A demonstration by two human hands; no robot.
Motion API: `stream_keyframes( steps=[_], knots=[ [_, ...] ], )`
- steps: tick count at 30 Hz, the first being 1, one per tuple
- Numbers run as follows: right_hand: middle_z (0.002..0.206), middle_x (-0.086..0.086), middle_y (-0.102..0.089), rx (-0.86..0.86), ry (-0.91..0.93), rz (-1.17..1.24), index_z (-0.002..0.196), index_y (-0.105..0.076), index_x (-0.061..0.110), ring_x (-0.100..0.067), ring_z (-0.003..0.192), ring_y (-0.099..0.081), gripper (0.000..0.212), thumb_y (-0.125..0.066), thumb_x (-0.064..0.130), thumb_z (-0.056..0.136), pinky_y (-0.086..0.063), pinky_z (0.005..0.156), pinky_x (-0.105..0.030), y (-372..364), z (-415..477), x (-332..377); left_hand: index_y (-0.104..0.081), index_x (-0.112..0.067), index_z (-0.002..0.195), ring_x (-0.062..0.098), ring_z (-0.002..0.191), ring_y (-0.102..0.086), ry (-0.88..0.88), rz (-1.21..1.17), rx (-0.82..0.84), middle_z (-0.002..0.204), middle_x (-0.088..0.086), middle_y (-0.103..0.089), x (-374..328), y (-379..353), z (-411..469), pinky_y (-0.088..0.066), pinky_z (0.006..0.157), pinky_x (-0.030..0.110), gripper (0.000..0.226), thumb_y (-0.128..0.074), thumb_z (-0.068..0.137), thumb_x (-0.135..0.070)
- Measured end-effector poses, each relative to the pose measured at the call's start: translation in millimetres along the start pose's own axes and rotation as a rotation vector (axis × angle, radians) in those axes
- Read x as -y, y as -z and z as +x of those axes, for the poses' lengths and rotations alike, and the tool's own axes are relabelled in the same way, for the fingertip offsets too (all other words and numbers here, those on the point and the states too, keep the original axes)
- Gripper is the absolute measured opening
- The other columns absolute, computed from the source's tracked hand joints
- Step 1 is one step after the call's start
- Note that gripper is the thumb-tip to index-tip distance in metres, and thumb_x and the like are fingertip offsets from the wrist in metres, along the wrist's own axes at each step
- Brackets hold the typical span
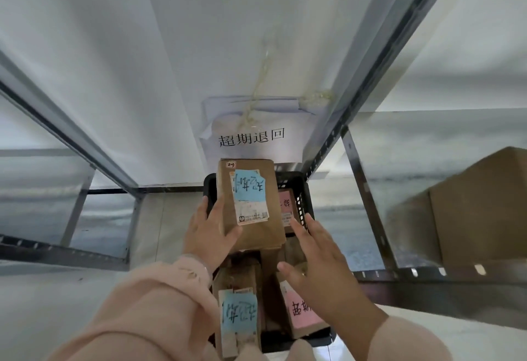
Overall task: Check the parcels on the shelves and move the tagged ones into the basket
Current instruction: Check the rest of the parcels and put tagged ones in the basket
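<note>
A brown cardboard parcel with a blue tag (251,203) lies over the far half of the black basket (302,189). My left hand (211,229) holds its near left corner, thumb on top. My right hand (316,258) hovers open just right of the parcel, fingers spread, gripping nothing. Inside the basket lie more tagged parcels: one with a blue tag (238,315) at the near left, one with a pink tag (302,312) at the near right, and another pink-tagged parcel (286,206) partly hidden under the held one.
The basket stands on the floor between metal shelf uprights (356,166). A paper sign with black characters (252,138) hangs on the white wall behind it. Large brown boxes (479,209) sit on the right shelf. The left shelf frame (71,249) runs close by.
</note>
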State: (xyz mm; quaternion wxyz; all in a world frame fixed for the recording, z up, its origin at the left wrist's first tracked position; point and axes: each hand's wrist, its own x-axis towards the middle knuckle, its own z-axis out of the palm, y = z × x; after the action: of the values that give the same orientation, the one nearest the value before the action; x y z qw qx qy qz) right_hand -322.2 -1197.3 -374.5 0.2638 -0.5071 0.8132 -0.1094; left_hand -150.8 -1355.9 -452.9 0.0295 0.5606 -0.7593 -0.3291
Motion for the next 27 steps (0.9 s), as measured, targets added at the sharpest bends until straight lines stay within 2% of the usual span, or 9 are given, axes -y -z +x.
stream_keyframes(
  steps=[4, 9, 12, 15, 17, 20, 23, 27],
  knots=[
    [0.160, 0.015, 0.013, -0.005, 0.072, -0.089, 0.149, 0.007, 0.046, -0.007, 0.145, 0.018, 0.080, -0.042, 0.064, 0.088, 0.012, 0.114, -0.031, 5, -23, -3, -0.009, -0.038, 0.153, 0.025, 0.149, -0.014, -0.090, 0.127, -0.088, 0.164, 0.000, -0.011, -14, 11, -33, -0.024, 0.116, 0.047, 0.083, -0.053, 0.087, -0.061],
    [0.161, 0.012, 0.010, -0.075, 0.184, -0.154, 0.149, 0.006, 0.044, -0.010, 0.146, 0.015, 0.078, -0.039, 0.063, 0.090, 0.014, 0.114, -0.032, 15, -70, -16, -0.020, -0.035, 0.152, 0.021, 0.147, -0.021, -0.276, 0.198, -0.205, 0.160, -0.003, -0.023, -46, 9, -99, -0.020, 0.117, 0.042, 0.077, -0.050, 0.087, -0.062],
    [0.162, 0.012, 0.007, -0.127, 0.231, -0.156, 0.150, 0.004, 0.042, -0.010, 0.147, 0.013, 0.078, -0.042, 0.062, 0.090, 0.012, 0.115, -0.032, 26, -111, -35, -0.024, -0.036, 0.150, 0.019, 0.147, -0.022, -0.356, 0.230, -0.237, 0.159, -0.005, -0.026, -78, 1, -148, -0.018, 0.118, 0.043, 0.074, -0.045, 0.085, -0.063],
    [0.162, 0.013, 0.001, -0.186, 0.256, -0.136, 0.151, -0.002, 0.041, -0.010, 0.148, 0.005, 0.077, -0.044, 0.062, 0.089, 0.005, 0.117, -0.031, 41, -161, -66, -0.029, -0.035, 0.149, 0.022, 0.146, -0.027, -0.444, 0.285, -0.269, 0.158, -0.003, -0.031, -118, -11, -201, -0.027, 0.117, 0.049, 0.071, -0.048, 0.086, -0.062],
    [0.162, 0.013, 0.001, -0.223, 0.239, -0.122, 0.151, -0.002, 0.042, -0.010, 0.148, 0.004, 0.076, -0.041, 0.063, 0.089, 0.002, 0.119, -0.031, 54, -197, -95, -0.035, -0.034, 0.146, 0.023, 0.142, -0.035, -0.532, 0.304, -0.320, 0.154, -0.002, -0.038, -152, -22, -235, -0.027, 0.115, 0.047, 0.068, -0.054, 0.086, -0.058],
    [0.161, 0.012, 0.004, -0.318, 0.191, -0.142, 0.152, -0.002, 0.039, -0.011, 0.149, 0.004, 0.076, -0.038, 0.064, 0.090, 0.000, 0.121, -0.034, 78, -246, -143, -0.038, -0.033, 0.144, 0.021, 0.139, -0.040, -0.691, 0.326, -0.341, 0.151, -0.002, -0.042, -213, -43, -276, -0.032, 0.112, 0.045, 0.064, -0.045, 0.086, -0.059],
    [0.162, 0.007, -0.006, -0.441, 0.088, -0.148, 0.153, -0.008, 0.036, -0.013, 0.149, -0.001, 0.077, -0.041, 0.064, 0.089, -0.004, 0.121, -0.035, 110, -293, -191, -0.040, -0.032, 0.144, 0.021, 0.137, -0.041, -0.815, 0.328, -0.323, 0.148, -0.003, -0.044, -279, -70, -309, -0.033, 0.111, 0.042, 0.065, -0.042, 0.085, -0.060],
    [0.161, 0.008, -0.013, -0.577, -0.066, -0.138, 0.152, -0.009, 0.039, -0.013, 0.149, -0.005, 0.078, -0.043, 0.066, 0.087, -0.008, 0.121, -0.036, 158, -349, -252, -0.047, -0.028, 0.141, 0.025, 0.131, -0.048, -0.992, 0.306, -0.330, 0.143, 0.001, -0.051, -369, -104, -345, -0.040, 0.105, 0.044, 0.063, -0.051, 0.084, -0.057]
  ],
)
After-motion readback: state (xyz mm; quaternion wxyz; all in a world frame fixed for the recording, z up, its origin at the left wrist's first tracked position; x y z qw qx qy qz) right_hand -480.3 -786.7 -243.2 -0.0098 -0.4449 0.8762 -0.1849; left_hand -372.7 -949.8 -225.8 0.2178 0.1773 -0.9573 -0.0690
